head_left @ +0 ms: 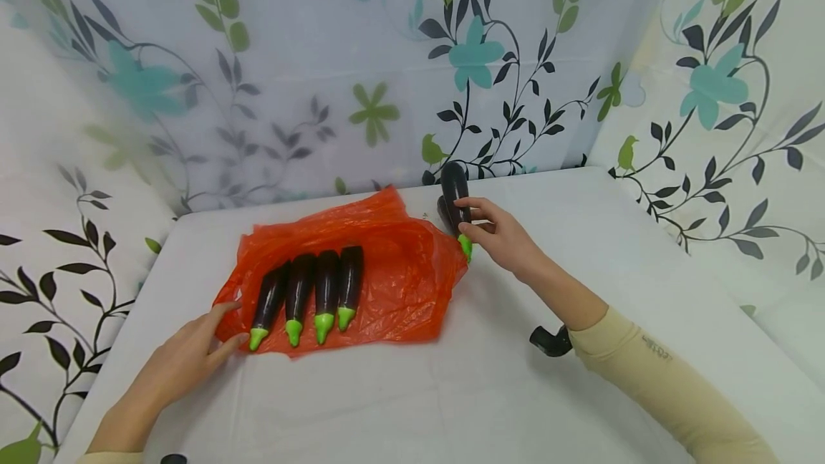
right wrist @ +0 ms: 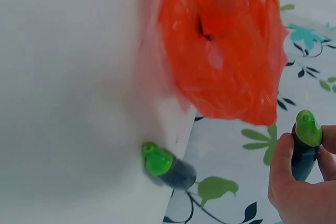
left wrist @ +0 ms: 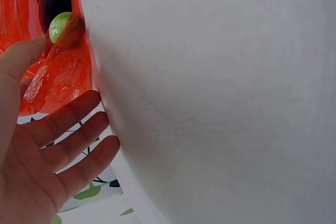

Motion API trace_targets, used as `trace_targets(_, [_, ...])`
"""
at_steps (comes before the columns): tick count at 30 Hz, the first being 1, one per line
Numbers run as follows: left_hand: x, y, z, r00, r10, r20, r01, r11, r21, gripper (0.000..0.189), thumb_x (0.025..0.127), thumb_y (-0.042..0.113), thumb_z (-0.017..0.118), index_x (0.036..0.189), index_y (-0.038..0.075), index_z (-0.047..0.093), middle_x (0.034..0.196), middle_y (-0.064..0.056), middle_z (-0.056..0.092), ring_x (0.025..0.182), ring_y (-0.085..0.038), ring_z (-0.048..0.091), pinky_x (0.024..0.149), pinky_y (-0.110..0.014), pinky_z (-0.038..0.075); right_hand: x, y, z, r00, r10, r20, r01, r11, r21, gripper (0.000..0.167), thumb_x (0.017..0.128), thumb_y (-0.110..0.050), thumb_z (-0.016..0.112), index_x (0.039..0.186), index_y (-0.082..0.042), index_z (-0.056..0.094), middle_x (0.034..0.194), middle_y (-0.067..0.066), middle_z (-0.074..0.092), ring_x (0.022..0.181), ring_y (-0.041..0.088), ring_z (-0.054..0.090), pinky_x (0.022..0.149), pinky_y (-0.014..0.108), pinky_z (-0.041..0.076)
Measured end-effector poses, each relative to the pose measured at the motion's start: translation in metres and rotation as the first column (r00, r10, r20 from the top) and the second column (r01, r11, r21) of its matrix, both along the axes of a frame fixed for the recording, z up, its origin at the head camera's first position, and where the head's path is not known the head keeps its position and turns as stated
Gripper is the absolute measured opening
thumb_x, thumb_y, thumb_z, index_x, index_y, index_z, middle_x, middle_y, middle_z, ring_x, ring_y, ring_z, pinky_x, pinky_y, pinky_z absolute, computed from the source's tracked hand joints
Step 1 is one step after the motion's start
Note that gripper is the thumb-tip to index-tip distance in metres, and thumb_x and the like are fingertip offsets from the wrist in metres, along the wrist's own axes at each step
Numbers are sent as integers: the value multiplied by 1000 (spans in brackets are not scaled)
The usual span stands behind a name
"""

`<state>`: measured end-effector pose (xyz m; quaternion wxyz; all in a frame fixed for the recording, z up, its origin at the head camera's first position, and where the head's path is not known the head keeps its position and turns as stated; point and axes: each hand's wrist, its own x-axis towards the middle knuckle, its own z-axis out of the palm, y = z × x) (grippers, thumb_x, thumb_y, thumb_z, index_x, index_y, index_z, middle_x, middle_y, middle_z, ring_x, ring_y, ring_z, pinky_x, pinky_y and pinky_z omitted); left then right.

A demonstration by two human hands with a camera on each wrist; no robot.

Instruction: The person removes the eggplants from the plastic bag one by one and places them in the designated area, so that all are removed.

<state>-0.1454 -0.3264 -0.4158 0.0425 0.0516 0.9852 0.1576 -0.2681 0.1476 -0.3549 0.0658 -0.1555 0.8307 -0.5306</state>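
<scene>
My right hand [head_left: 505,238] pinches a dark eggplant [head_left: 454,183] with a green stem end, holding it above the table by the back edge. In the right wrist view, thumb and fingers close round it just below its green cap [right wrist: 307,128]. A second eggplant [right wrist: 177,173] lies on the table, partly hidden behind the held one in the head view. Several eggplants [head_left: 300,291] lie side by side on a red plastic bag [head_left: 399,310], green ends toward me. At the bag's left edge rests my left hand [head_left: 193,349], its fingers [left wrist: 79,163] spread and fairly straight, thumb against the red plastic.
The white table [head_left: 361,407] ends at a patterned curtain [head_left: 258,92] with leaves and flowers, which also hangs on both sides. A curved black piece [head_left: 551,341] shows beside the right forearm, and a small black thing [head_left: 174,459] at the bottom edge.
</scene>
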Motion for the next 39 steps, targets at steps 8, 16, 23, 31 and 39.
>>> trace_targets(8, [0, 0, 0, 1000, -8, -8, 8, 1000, -1, 70, 90, 50, 65, 137, 3, 42, 99, -14, 61, 85, -28, 58, 70, -54, 53, -20, 15, -13, 1000, -2, 28, 1, 999, 32, 44, 101, -25, 56, 143, -22, 48, 138, 16, 49, 118, 33, 58, 101, 52, 44])
trace_targets(16, [0, 1, 1, 1000, -7, -3, 7, 1000, 0, 70, 90, 50, 65, 137, 3, 42, 97, -12, 61, 84, -27, 57, 69, -53, 53, -39, 29, -28, 997, -38, 73, 31, 995, 92, 42, 100, -27, 57, 140, -19, 50, 130, 17, 58, 121, 32, 53, 102, 54, 42])
trace_targets(23, [1, 0, 2, 1000, -3, -11, 3, 1000, -2, 68, 91, 49, 65, 136, 3, 43, 98, -15, 62, 86, -30, 59, 71, -54, 52, -47, 34, -39, 993, -72, 91, 53, 980, 191, 43, 99, -26, 59, 140, -19, 51, 137, 18, 51, 125, 35, 48, 99, 53, 45])
trace_targets(31, [0, 0, 2, 1000, 4, 6, -4, 1000, 1, 71, 90, 51, 65, 137, 3, 43, 96, -12, 62, 83, -26, 58, 69, -51, 53, -53, 35, -52, 994, -84, 65, 61, 956, 288, 42, 99, -25, 59, 139, -18, 52, 136, 19, 52, 124, 36, 51, 95, 51, 48])
trace_targets(39, [-1, 0, 1, 1000, 9, 14, -9, 1000, 5, 71, 90, 52, 65, 138, 4, 42, 99, -13, 61, 84, -26, 58, 69, -52, 53, -62, 31, -62, 998, -63, 19, 51, 928, 370, 41, 98, -21, 59, 138, -15, 53, 137, 21, 52, 121, 36, 53, 95, 49, 48])
